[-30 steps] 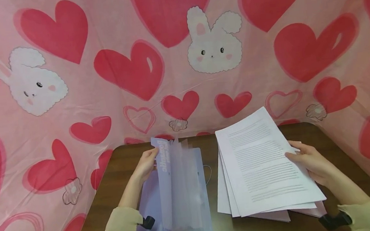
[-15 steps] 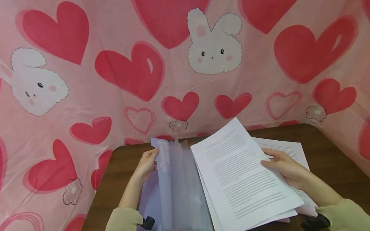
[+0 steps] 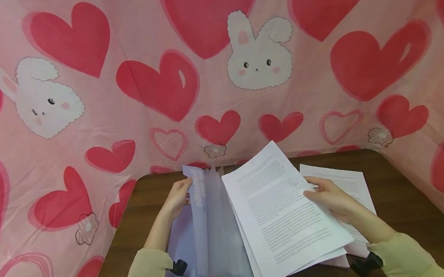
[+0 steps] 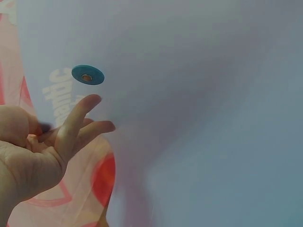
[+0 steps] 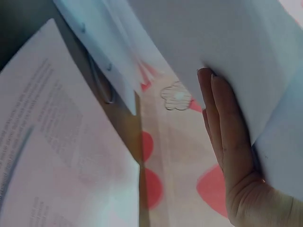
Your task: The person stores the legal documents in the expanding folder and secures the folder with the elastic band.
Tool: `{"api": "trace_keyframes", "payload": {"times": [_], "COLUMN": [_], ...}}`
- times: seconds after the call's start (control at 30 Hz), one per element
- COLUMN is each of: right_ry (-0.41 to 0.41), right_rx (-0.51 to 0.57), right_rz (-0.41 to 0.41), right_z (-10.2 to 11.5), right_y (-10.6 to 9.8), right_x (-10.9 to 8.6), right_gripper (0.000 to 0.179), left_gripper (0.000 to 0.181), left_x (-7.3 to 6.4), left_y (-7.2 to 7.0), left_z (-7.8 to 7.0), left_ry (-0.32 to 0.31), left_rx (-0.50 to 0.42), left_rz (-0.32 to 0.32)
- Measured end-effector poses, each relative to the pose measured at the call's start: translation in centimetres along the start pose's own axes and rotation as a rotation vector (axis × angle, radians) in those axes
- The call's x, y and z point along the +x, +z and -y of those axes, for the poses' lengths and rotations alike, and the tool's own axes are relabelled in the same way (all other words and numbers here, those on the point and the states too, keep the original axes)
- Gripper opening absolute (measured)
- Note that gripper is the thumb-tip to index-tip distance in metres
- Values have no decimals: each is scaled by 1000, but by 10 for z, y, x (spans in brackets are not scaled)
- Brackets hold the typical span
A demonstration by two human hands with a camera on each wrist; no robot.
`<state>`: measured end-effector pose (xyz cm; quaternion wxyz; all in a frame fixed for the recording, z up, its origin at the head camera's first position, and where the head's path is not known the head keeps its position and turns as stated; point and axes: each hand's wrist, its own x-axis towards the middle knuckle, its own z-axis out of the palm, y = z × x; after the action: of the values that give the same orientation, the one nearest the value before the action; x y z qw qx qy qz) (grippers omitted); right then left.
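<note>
Pinching w/ R grip [image 3: 330, 196]: wht typed shts [image 3: 285, 220], fanned | L grip [image 3: 176, 197] pinching: lilac fldr flap [image 3: 201, 236], pale-lettered

Translucent lavender folder [image 3: 181, 250]: smooth, thin plastic, softly glossy; its round teal button [image 4: 88, 74] looks plastic (the centre has a coppery, metallic look). Printed white sheets [image 3: 287, 220]: smooth matt paper. Dark brown tabletop [image 3: 407, 202]: wood-grained, with a dull sheen. Pink heart-patterned backdrop [image 3: 218, 95]: thin, creased cloth. Pale beige sleeve [image 3: 146, 266]: soft, matt cloth.
</note>
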<state>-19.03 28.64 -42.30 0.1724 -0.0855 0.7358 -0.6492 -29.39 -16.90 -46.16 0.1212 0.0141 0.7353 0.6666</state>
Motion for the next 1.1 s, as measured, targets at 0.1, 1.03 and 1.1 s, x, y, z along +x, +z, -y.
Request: {"api": "trace_keyframes", "payload": {"times": [0.1, 1.03, 1.1], "right_ry": [-13, 49, 37], "right_rx": [-2, -122, -94], "right_rz": [-12, 5, -2], "right_z": [5, 15, 18], "right_y": [-5, 26, 31], "right_x": [0, 35, 37], "right_gripper": [66, 63, 63], "left_gripper": [38, 29, 30], "left_x": [0, 0, 0], "left_y": [-1, 2, 2], "left_z": [0, -1, -1], "left_ry": [-1, 1, 2], "left_rx": [-2, 7, 7], "left_rz": [-14, 1, 8]}}
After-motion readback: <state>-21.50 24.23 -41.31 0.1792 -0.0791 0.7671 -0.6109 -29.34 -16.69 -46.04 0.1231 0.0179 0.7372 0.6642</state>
